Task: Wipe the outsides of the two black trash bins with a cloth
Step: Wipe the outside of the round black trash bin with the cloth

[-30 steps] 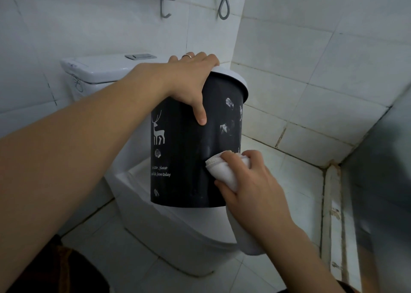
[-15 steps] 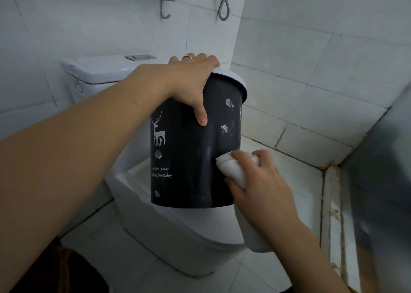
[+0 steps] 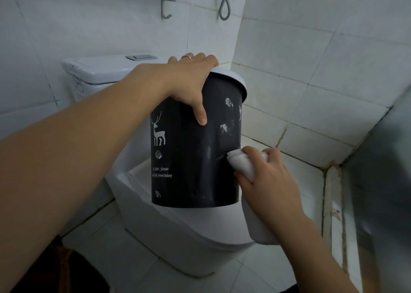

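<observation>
A person's view down at both bare hands in a tiled bathroom. The left hand [image 3: 189, 86] is clamped over the top rim of a black trash bin [image 3: 191, 155], thumb pressed down its front wall and fingers curled over the far edge. The bin stands on the closed lid of a white toilet [image 3: 189, 230], directly below that hand. The right hand [image 3: 266, 181] is closed around a bunched white cloth [image 3: 241, 163], pressing it against the bin's right wall about halfway down; a loose tail of cloth hangs below the wrist. White smudges show on the wall above the cloth, between the two hands.

This looks like the wiping of the first bin's outside, partway done. The next move probably calls for sweeping up over those smudges, then turning the bin under the left hand to reach the hidden back. A second bin is not in view; the dark shape below the left forearm is too unclear to name.
</observation>
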